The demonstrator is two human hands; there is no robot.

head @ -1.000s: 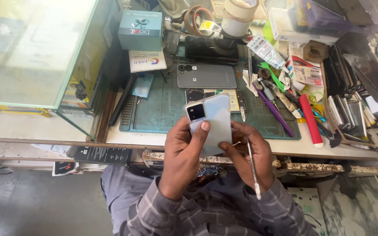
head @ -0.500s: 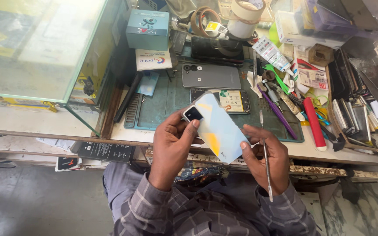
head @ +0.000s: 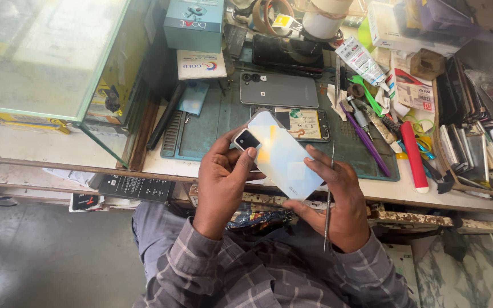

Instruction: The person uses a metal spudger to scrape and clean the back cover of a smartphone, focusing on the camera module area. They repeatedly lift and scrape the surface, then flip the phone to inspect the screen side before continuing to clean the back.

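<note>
A white smartphone [head: 281,157] with a black camera block is held back side up, tilted diagonally above the bench's front edge. My left hand [head: 223,177] grips its camera end, thumb pressed beside the lens. My right hand [head: 338,199] supports the lower end with its fingertips and also holds a thin metal pry tool [head: 328,199] that points upright along the palm.
A green work mat [head: 212,125] lies on the bench with a grey phone [head: 279,90] and an opened phone [head: 303,122] on it. Tools, a purple pen [head: 366,140] and a red handle [head: 415,157] crowd the right. A glass case [head: 47,57] stands left, boxes behind.
The phone has turned from nearly upright to a diagonal tilt, lower end swinging right. Both hands shifted slightly toward me with it. The view has moved closer to the bench.
</note>
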